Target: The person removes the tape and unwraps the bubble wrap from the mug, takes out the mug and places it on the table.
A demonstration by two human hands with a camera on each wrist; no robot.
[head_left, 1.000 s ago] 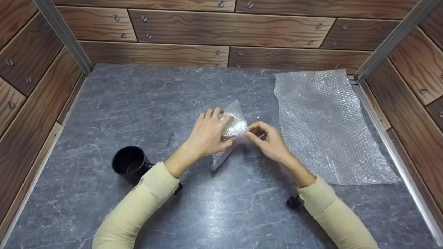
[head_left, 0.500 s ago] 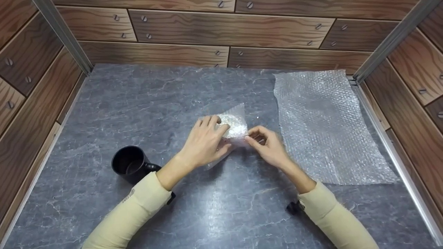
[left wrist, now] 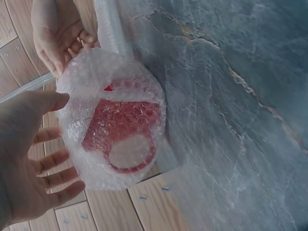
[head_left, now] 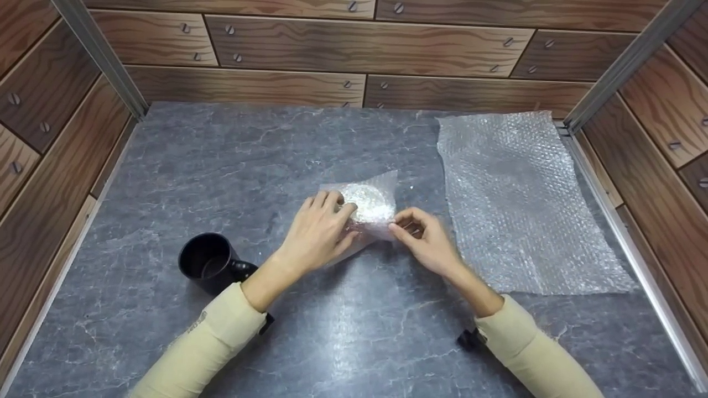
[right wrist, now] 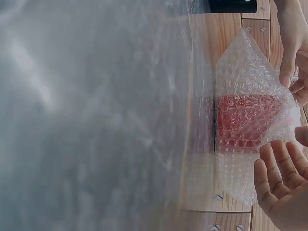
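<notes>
So my left hand's [head_left: 315, 232] fingers are loosely spread against the bubble-wrapped red mug [left wrist: 122, 118], which is between my hands, around mid-table [head_left: 354, 331]. My right hand [head_left: 428, 240] pinches the wrapping's edge, thumb against fingers. Black mug's [head_left: 206, 261] near my left forearm, loose bubble wrap sheet [head_left: 525, 204] flat on my right.

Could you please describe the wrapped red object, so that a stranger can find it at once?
On the grey marbled table, look between the black mug and the flat bubble wrap sheet. There, the left hand and right hand are at a bubble-wrapped bundle. Unlike the bare mug and the flat sheet, it shows red through its wrapping.
</notes>
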